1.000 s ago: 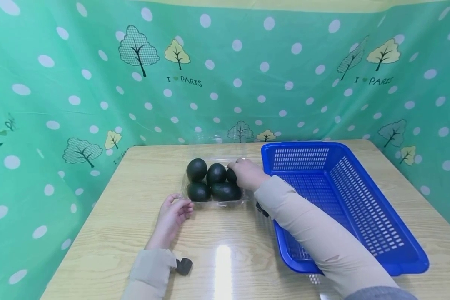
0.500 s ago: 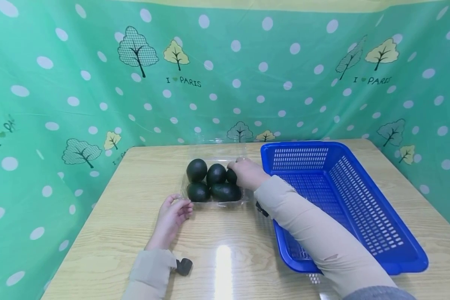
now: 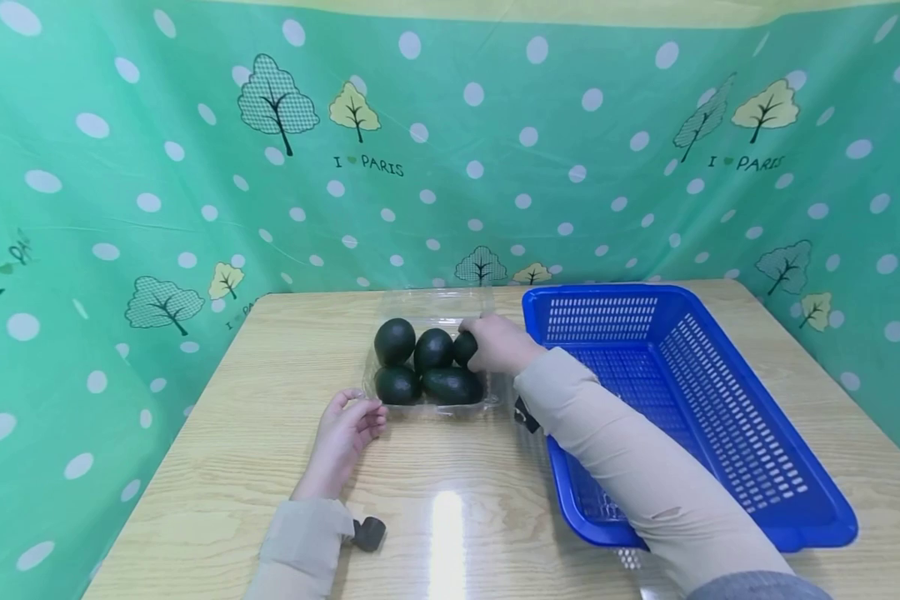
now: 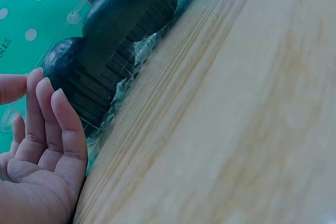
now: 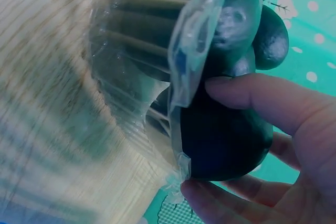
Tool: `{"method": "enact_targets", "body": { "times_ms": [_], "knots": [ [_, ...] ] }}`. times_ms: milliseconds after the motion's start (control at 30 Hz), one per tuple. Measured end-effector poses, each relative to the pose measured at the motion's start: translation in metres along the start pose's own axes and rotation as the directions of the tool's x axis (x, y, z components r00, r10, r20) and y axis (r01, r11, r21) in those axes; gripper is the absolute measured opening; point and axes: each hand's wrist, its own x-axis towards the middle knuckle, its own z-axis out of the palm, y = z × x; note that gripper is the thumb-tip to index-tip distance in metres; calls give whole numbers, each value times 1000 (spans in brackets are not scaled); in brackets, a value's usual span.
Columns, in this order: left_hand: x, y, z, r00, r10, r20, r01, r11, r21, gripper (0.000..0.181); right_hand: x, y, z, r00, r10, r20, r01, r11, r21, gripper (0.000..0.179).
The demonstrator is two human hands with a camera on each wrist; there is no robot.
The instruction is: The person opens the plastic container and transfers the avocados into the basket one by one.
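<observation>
Several dark avocados (image 3: 434,349) sit in a clear plastic container (image 3: 431,408) at mid-table in the head view. Its transparent lid (image 3: 435,302) stands folded back behind them. With thumb and fingertips, my left hand (image 3: 347,429) pinches the container's near-left rim; the left wrist view shows its fingers (image 4: 71,124) against the clear wall. At the container's right end, my right hand (image 3: 500,343) grips the rightmost avocado (image 5: 226,140), thumb on one side and fingers on the other. That avocado is still within the rim, partly hidden by the hand in the head view.
A large blue plastic basket (image 3: 540,293) with slotted walls stands right of the container, the right forearm crossing over it. Wooden table (image 3: 255,467) spreads in front and to the left. A green patterned cloth (image 3: 435,125) hangs behind and along both sides.
My right hand has shifted slightly to the right, the avocado in its grip moving a little with it. The clear lid has tipped lower. My left hand stays in place.
</observation>
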Motion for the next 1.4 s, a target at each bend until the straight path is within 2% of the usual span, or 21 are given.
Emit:
{"method": "enact_targets", "body": {
  "times_ms": [167, 433, 967, 1400],
  "knots": [
    [-1, 2, 0, 1000, -4, 5, 4, 1000, -9, 24, 1, 1, -2, 999, 41, 8, -41, 997, 65, 58],
    [0, 1, 1, 1000, 1, 0, -1, 1000, -9, 24, -1, 0, -4, 997, 79, 17, -80, 993, 87, 61],
    [0, 2, 0, 1000, 4, 2, -4, 1000, -11, 23, -1, 3, -5, 996, 89, 21, -91, 980, 175, 60],
    [1, 1, -1, 1000, -7, -4, 7, 1000, -7, 24, 0, 4, -7, 997, 82, 15, -83, 976, 203, 60]
  ]
}}
